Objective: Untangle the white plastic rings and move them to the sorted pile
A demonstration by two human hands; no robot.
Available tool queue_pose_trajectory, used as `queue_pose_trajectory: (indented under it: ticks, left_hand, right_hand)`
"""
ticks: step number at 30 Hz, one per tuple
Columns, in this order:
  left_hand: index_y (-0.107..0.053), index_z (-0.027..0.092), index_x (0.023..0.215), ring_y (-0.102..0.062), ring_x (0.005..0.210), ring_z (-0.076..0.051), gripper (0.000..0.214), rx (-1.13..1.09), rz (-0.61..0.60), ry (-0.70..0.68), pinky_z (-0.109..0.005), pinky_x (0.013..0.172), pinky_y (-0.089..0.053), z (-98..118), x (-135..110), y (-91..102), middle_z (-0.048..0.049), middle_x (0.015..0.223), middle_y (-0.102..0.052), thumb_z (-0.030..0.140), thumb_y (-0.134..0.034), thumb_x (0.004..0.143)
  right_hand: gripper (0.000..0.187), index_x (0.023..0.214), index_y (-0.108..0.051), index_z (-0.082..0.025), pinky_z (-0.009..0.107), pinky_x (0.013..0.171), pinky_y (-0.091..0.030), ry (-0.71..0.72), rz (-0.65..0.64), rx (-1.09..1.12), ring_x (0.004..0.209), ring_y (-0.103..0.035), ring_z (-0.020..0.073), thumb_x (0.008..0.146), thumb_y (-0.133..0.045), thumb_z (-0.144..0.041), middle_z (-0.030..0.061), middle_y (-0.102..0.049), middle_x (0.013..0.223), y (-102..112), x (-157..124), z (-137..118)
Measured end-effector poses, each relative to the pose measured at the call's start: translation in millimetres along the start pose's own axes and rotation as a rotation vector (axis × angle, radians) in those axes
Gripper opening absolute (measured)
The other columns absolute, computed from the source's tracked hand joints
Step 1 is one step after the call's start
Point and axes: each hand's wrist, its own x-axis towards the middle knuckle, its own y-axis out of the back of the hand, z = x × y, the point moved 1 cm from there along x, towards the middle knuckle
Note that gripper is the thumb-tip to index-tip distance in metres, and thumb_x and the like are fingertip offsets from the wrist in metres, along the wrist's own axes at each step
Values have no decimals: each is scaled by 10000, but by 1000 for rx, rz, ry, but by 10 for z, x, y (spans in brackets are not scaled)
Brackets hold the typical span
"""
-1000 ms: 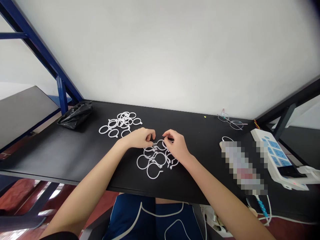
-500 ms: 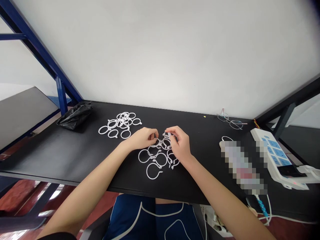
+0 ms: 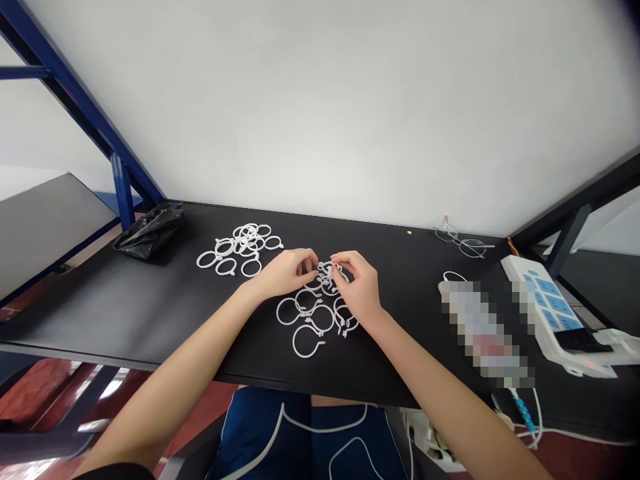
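White plastic ring clips with small end tabs lie in a loose cluster before me; several are split open, such as the nearest ring (image 3: 294,343). My right hand (image 3: 359,285) pinches a white plastic ring (image 3: 330,272) at the cluster's far side, thumb and forefinger closed on it. Facing it from the left, my left hand (image 3: 287,272) has its thumb and forefinger curled in at that ring's left end; the exact contact is too small to make out. Farther left lies a second heap of white rings (image 3: 251,269), mostly closed loops, some overlapping. Neither hand touches that heap.
A crumpled black plastic bag (image 3: 150,232) sits at the black table's (image 3: 165,300) left end. To the right are eyeglasses (image 3: 473,249), a blurred-out device (image 3: 480,333) with a cable, and a white power strip (image 3: 540,300). A white wall rises behind.
My left fingertips have lifted slightly from the rings below and come nearer my right fingers. The ring in my right hand now lies turned between both hands. The left heap stays put.
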Motion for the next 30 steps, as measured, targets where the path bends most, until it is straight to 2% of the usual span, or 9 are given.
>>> queue_pose_trajectory:
  ticks: [5, 9, 14, 24, 30]
  left_hand:
    - [-602, 188, 990, -566, 622, -117, 244, -33, -56, -32, -245, 593, -435, 34, -3, -25, -20, 864, -662, 352, -604, 810]
    - [-604, 186, 921, -556, 610, -112, 250, -48, -93, -40, -236, 576, -411, 60, -3, -83, -8, 832, -654, 389, -650, 782]
    - [-598, 178, 858, -521, 584, -101, 248, -70, -74, -47, -227, 555, -390, 105, -6, -104, -4, 800, -638, 419, -629, 804]
    - [-626, 178, 928, -522, 596, -103, 303, -103, -26, -76, -228, 579, -408, 129, -1, -132, -17, 841, -641, 453, -635, 800]
    - [-641, 156, 918, -477, 552, -92, 301, -66, 41, -68, -226, 552, -371, 167, -7, -134, -9, 751, -627, 437, -542, 872]
  right_hand:
    - [67, 831, -635, -210, 337, 803, -589, -30, 9, 10, 822, -667, 183, 825, -577, -176, 38, -653, 854, 0, -2, -11]
    - [35, 827, -636, -212, 326, 750, -601, -74, 26, 10, 779, -679, 180, 821, -601, -214, 32, -667, 842, -1, -6, -17]
    - [45, 835, -641, -208, 315, 701, -606, -87, 66, 26, 747, -680, 173, 818, -618, -242, 30, -679, 838, 3, -11, -33]
    - [67, 863, -643, -206, 302, 663, -600, -109, 71, 63, 784, -701, 189, 813, -630, -247, 39, -709, 839, 10, -1, -53]
    - [105, 898, -628, -209, 291, 660, -604, -116, 62, 84, 827, -707, 196, 868, -590, -302, 52, -707, 882, 10, -3, -64]
